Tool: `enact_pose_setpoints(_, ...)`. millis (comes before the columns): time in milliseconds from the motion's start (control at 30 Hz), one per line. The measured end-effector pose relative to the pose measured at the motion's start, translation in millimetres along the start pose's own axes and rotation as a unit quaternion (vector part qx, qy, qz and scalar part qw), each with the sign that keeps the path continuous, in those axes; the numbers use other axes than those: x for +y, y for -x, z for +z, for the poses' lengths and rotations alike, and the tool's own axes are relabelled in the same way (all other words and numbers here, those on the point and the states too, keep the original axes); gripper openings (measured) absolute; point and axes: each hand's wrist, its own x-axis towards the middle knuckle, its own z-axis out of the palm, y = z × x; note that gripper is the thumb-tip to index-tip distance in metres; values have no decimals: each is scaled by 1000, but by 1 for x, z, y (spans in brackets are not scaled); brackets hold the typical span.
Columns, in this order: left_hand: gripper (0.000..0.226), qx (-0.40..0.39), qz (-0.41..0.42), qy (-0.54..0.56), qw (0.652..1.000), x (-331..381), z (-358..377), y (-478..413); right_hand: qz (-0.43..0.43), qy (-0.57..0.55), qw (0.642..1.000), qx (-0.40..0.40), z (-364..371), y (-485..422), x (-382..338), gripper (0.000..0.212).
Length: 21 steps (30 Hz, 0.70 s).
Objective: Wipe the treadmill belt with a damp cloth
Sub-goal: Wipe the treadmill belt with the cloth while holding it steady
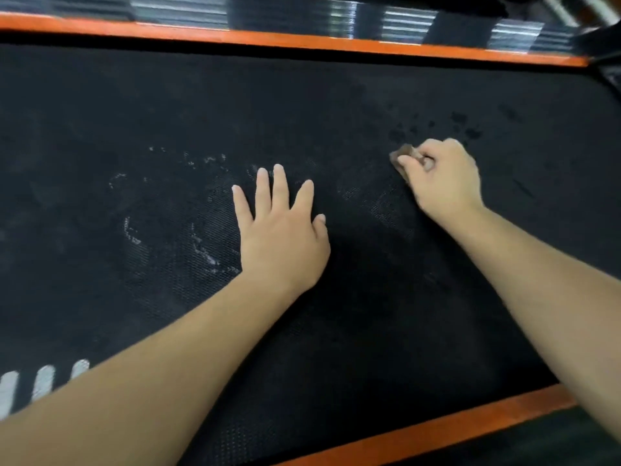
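At the lower left of the frame three short white stripes (43, 381) are printed on the treadmill belt (100, 105), a black textured surface that fills nearly the whole picture between an orange side rail (302, 40) across the top and a second orange rail (470, 420) at the lower right. Left of centre, pale dusty smears (201, 250) ring a dull patch of belt that looks not yet wiped.

Just right of those smears the left hand (282, 230) lies palm down on the belt, fingers spread and flat, holding nothing; it seems to serve as a brace.

Further right, in the upper right part of the frame, the right hand (440, 176) is curled into a loose fist, pinching a small bunched brownish cloth (401, 159) against the belt with thumb and fingertips. Only a corner of the cloth shows at the knuckles. Above and to the right of it lie dark wet spots (463, 129), apparently drips or dabs of moisture.

The risks I judge from here: with the cloth wadded so small, each stroke covers little, so dusty streaks at left could be missed or merely pushed about. The braced left palm rests beside the dirty patch and may pick up dust and print it back on cleaned belt. If the belt rolls under the leaning weight, the brace could slip.
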Motion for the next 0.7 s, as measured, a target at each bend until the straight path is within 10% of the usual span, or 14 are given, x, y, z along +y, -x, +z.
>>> enact_pose_setpoints(167,51,8,-33,20,999,13,-1,-4,-204,-43,972,-110,17,32,-13,22)
enact_pose_setpoints(300,44,31,-47,49,997,33,4,-20,-26,-1,1000,13,12,-49,12,26)
enact_pose_setpoints(433,44,28,-91,57,994,47,9,-40,-219,-27,971,-88,25,-5,1,28)
enact_pose_setpoints(600,55,55,-103,-4,993,51,22,-39,-92,-11,996,6,20,-79,20,25)
enact_pose_setpoints(700,60,49,-111,-27,992,52,23,-40,-228,-26,971,-62,36,-54,6,27)
